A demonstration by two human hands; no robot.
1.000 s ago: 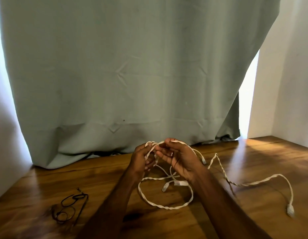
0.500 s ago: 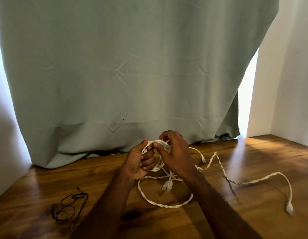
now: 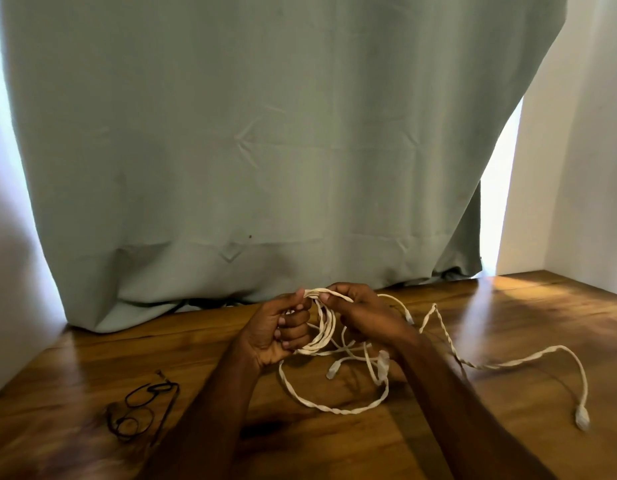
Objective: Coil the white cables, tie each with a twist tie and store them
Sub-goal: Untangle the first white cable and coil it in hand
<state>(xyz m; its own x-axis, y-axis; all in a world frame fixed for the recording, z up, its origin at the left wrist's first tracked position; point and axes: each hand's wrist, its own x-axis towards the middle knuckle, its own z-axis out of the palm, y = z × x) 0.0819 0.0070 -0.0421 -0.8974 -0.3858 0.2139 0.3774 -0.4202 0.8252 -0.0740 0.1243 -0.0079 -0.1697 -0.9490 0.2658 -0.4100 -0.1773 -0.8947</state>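
Since a second ago your right hand point(image 3: 360, 315) has swung another loop onto the coil point(image 3: 324, 327), so it's thicker now. On the bench point(image 3: 542, 323), most of the white cable point(image 3: 490, 363) still trails loose. Left hand point(image 3: 279, 332) grip is curled round the coil, right pinches its top. Black twist ties point(image 3: 141, 410) sit untouched; tying and storing are still ahead.

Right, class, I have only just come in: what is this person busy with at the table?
A person is coiling white cables by hand above a wooden table. The left hand grips a small bundle of loops, while the right hand pinches the top of it. Much cable lies loose on the table, with a connector end far out to the right. Black twist ties lie to the left, untouched.
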